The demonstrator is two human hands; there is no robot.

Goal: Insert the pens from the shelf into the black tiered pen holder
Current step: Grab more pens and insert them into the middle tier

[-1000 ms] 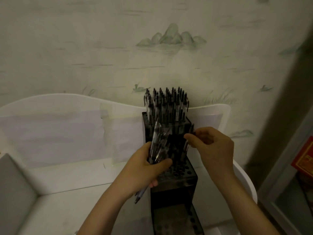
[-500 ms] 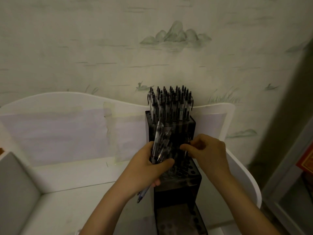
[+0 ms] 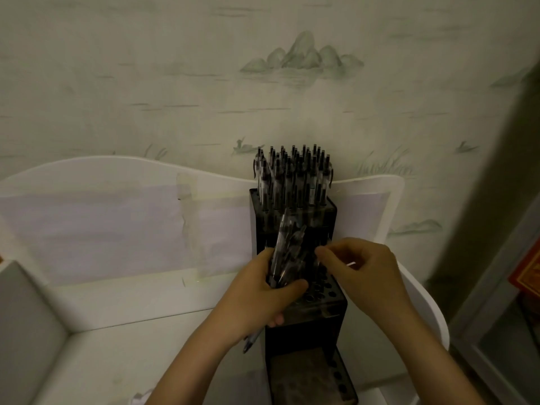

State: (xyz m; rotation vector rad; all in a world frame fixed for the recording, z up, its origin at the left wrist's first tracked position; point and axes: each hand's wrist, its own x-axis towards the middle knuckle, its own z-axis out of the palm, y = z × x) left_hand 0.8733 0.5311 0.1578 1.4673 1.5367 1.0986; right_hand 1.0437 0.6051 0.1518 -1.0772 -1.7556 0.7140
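Head view: at frame centre, left hand (image 3: 260,299) grips a bundle of pens (image 3: 285,255) against the black tiered pen holder (image 3: 309,323); right hand (image 3: 362,267), just beside, pinches something unclear.

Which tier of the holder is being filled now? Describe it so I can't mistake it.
Find the black tiered pen holder standing against the white shelf's back panel. Its top tier bristles with pens. The middle tier, under the right hand, shows mostly open holes.
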